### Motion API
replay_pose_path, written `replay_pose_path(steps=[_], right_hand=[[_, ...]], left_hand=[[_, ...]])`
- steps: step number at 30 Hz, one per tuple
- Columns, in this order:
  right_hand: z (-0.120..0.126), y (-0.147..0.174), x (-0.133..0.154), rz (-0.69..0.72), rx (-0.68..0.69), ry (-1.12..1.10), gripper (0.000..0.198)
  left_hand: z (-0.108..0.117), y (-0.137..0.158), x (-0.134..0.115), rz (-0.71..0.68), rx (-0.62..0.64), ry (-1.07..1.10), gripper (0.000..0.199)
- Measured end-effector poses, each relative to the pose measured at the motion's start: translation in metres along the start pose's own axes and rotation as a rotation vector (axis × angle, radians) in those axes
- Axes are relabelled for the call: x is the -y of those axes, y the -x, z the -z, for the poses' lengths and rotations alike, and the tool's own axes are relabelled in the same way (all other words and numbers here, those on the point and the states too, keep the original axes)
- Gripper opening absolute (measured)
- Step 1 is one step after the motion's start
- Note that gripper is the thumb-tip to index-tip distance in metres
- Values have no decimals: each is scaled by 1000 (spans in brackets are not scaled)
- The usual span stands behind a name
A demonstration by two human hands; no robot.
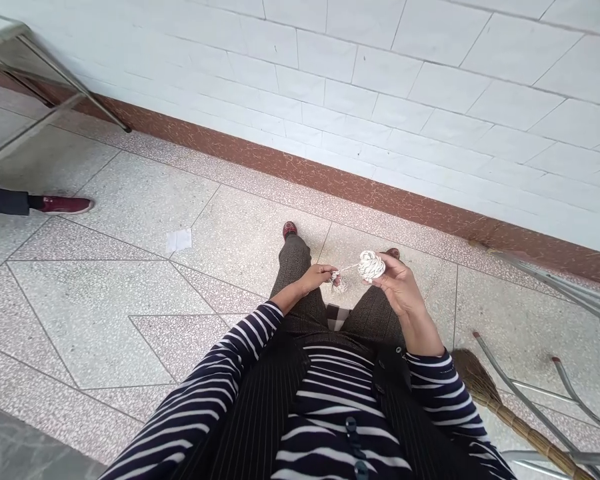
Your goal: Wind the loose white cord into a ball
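Observation:
In front of my lap, my right hand (399, 285) is closed around the side of a ball of white cord (371, 266) flecked with dark specks. A short stretch of the cord (349, 268) runs from this ball across to my left hand (316, 277), whose thumb and fingers pinch it. Just below the left fingertips hangs a smaller looped bundle of the same cord (340, 285). Whether the bundle is tied or loosely gathered I cannot tell. My right fingers partly cover the ball's right side.
A broom (510, 407) and metal tube legs (535, 393) are at my right. Folded white paper (179, 240) lies on the speckled floor. At the left are another person's shoe (67, 205) and a metal-legged table (75, 80). A white tiled wall (330, 80) stands ahead.

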State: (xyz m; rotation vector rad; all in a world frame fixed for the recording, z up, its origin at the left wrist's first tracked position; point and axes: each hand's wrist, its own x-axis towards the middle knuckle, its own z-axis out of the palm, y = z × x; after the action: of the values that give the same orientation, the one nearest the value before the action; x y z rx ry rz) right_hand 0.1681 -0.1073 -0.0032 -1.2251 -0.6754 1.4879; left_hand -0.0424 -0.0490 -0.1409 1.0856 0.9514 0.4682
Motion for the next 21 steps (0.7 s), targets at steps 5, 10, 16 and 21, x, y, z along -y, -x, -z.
replay_pose_path(steps=[5, 10, 16, 21], right_hand=[[7, 0, -6, -28, 0, -15, 48], [11, 1, -7, -35, -16, -22, 49], [13, 4, -6, -20, -61, -70, 46], [2, 9, -3, -6, -15, -61, 47]], left_hand=[[-5, 6, 11, 44, 132, -516, 24], [-9, 10, 0, -3, 185, -832, 38], [8, 12, -24, -50, 123, -887, 48], [-16, 16, -47, -305, 8, -585, 59]])
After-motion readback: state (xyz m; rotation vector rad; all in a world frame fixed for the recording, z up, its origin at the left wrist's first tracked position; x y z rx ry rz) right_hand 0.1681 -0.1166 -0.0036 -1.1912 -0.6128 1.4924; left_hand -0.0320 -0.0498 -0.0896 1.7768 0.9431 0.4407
